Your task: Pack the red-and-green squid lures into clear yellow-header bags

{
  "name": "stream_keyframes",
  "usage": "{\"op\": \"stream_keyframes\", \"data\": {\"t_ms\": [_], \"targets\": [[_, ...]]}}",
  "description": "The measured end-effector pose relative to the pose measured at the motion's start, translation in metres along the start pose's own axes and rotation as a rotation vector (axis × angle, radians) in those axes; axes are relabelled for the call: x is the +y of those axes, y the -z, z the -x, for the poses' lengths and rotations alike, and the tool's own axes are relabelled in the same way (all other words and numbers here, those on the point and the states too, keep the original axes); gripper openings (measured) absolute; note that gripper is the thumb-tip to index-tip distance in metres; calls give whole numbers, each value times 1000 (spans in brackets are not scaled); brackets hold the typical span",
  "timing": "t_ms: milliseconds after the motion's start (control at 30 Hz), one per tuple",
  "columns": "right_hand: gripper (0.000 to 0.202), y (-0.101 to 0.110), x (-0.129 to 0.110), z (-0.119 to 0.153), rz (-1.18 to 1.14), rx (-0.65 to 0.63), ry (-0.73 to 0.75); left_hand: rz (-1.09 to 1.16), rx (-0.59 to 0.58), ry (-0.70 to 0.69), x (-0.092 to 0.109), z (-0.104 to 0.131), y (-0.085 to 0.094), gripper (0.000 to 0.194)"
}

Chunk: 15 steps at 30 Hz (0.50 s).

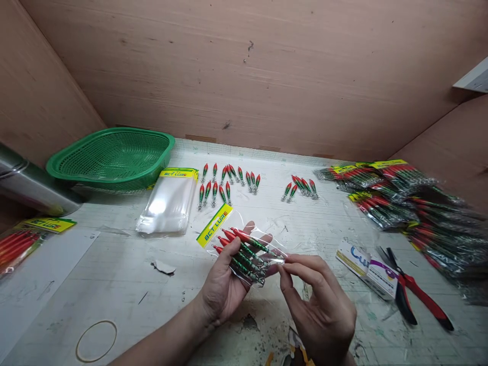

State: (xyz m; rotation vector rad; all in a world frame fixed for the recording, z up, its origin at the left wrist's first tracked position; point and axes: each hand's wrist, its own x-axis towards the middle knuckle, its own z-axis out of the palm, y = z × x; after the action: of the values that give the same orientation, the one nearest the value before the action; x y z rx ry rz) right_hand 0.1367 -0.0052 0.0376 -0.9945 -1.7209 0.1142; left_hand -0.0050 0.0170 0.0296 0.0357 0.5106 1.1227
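A clear plastic bag [215, 226] with a yellow "BCT LURE" header holds several red and green lures [244, 256]. My left hand [226, 279] holds it from below, thumb over the lures and fingers behind. The header points to the upper left, and metal hooks show at the lower right end. My right hand [318, 300] pinches the right end of the bag between thumb and fingers, beside one lure's tip. Beyond the bag, several loose lures [214, 190] lie in rows, with another group [304, 185] to the right.
A green basket [114, 155] stands at the back left, beside stacked clear bags [168, 203]. Filled packs [381, 203] are piled at the right, near a small box [368, 269] and red-handled pliers [423, 300]. Another filled pack [23, 244] lies far left; a rubber band [78, 348] is nearer.
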Motion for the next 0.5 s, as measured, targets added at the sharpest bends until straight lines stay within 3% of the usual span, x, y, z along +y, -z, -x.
{"op": "stream_keyframes", "data": {"t_ms": [233,367,433,500], "targets": [[28,-6,3,8,-111,22,-82,-1,-8,12,-3,0,1,56],[28,8,0,5,-165,-75,-91,47,1,-8,-1,-1,2,55],[22,21,11,-7,-159,-57,-152,58,20,-24,1,-2,1,55],[8,30,36,-27,-18,-9,-245,71,39,-37,4,-2,0,53]]}}
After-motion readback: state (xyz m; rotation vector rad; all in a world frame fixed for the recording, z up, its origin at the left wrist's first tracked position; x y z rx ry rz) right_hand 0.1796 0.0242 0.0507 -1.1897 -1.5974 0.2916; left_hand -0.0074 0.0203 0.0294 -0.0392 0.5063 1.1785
